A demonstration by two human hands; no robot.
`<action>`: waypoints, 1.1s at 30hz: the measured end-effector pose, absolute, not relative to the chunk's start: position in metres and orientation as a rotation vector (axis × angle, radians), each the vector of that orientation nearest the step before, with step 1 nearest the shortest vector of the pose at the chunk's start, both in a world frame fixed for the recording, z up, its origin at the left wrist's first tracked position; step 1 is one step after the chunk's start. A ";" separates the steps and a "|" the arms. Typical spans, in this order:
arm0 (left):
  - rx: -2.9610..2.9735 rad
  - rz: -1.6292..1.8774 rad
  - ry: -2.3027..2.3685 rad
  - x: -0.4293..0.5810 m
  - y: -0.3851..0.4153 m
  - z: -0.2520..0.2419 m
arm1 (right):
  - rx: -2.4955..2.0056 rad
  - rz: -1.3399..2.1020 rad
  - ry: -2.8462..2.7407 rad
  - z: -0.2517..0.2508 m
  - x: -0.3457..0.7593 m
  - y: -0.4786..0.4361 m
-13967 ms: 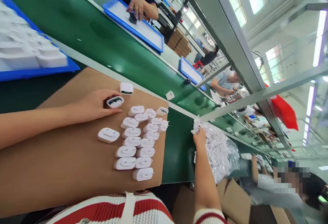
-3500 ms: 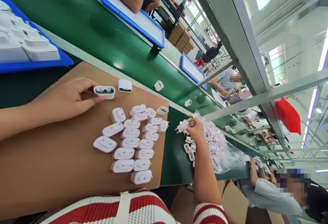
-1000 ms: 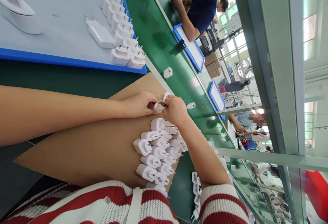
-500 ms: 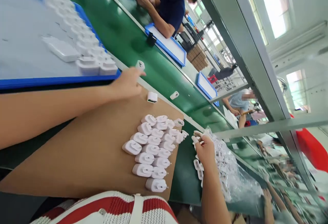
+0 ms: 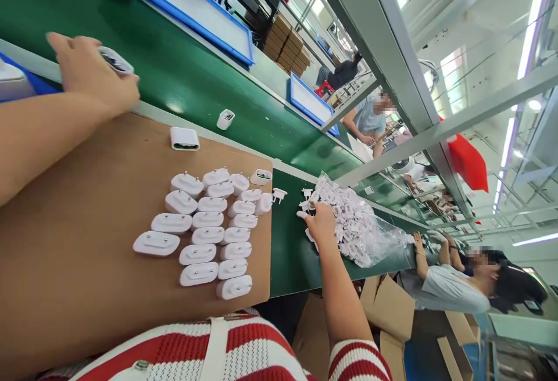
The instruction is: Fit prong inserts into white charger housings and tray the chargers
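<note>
My left hand [image 5: 93, 76] reaches over the green conveyor at upper left, fingers and thumb closed around a white charger housing [image 5: 115, 60] with its open end showing. My right hand [image 5: 322, 224] is at the near edge of a pile of small white plug pieces [image 5: 349, 218] in a clear plastic bag. Its fingers are curled together, and whatever lies between them is too small to make out. White chargers with pins up [image 5: 208, 219] stand in rows on a brown board [image 5: 87, 212]. A separate housing [image 5: 184, 138] lies near the board's far edge.
Another housing [image 5: 225, 119] lies on the green conveyor [image 5: 183, 93]. A loose plug piece [image 5: 279, 195] sits just past the board's right edge. Metal frame bars [image 5: 392, 148] cross above. Blue-rimmed trays [image 5: 192, 9] line the far side; people work beyond. Open cardboard boxes [image 5: 387, 311] stand at lower right.
The view has swung to the right. My left hand has closed around the housing on the conveyor. My right hand stays at the plug pile.
</note>
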State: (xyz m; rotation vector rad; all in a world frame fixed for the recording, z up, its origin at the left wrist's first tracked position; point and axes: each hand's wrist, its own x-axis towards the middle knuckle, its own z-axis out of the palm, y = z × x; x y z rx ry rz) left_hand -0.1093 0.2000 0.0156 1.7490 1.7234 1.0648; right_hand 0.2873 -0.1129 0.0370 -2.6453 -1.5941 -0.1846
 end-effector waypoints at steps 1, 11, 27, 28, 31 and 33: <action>1.726 1.101 1.759 -0.109 0.187 0.021 | -2.662 -0.196 -1.600 0.037 0.285 -0.106; 1.787 0.929 1.423 -0.139 0.068 0.011 | -1.981 0.207 -1.733 0.087 0.242 -0.059; 1.818 0.917 1.155 -0.153 0.084 -0.017 | -1.616 0.495 -2.319 0.075 0.045 0.082; 1.819 0.919 1.152 -0.153 0.085 -0.017 | -1.619 0.427 -2.390 0.075 0.039 0.084; 1.840 0.906 1.141 -0.155 0.087 -0.018 | -1.609 0.246 -2.570 0.079 0.026 0.085; 1.844 0.911 1.129 -0.157 0.087 -0.019 | -1.601 0.141 -2.634 0.084 0.024 0.083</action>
